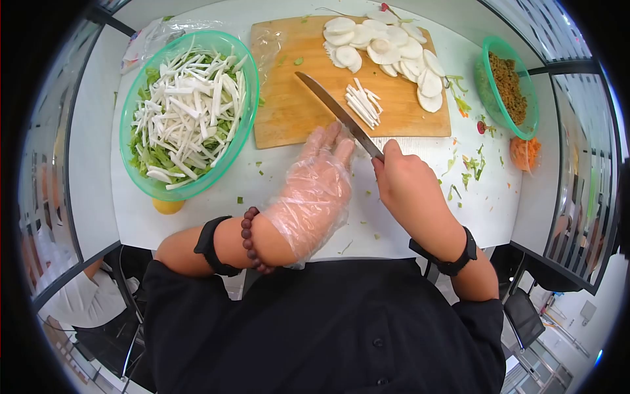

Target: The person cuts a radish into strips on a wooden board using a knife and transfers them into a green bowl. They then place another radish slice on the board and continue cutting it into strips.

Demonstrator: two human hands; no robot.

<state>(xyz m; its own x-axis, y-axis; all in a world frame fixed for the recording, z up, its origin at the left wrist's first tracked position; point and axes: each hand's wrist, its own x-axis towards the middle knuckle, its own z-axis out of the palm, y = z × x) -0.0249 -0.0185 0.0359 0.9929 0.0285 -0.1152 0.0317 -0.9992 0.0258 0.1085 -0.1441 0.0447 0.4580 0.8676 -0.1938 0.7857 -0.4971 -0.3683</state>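
My right hand (413, 190) is closed round the handle of a knife (338, 111), whose blade points up and left over the wooden cutting board (282, 118). In a clear plastic glove, my left hand (315, 187) has its fingers stretched out at the board's front edge, close to the blade, and nothing shows in it. A small bundle of white strips (363, 104) lies on the board just right of the blade. Overlapping white round slices (394, 46) cover the board's upper right part.
At the left stands a green bowl (247, 125) heaped with white strips over green pieces, a yellow object (168, 206) beside it. A green bowl of brown crumbs (507, 88) and orange shreds (525, 153) are at the right. Green scraps (474, 164) litter the white table (394, 230).
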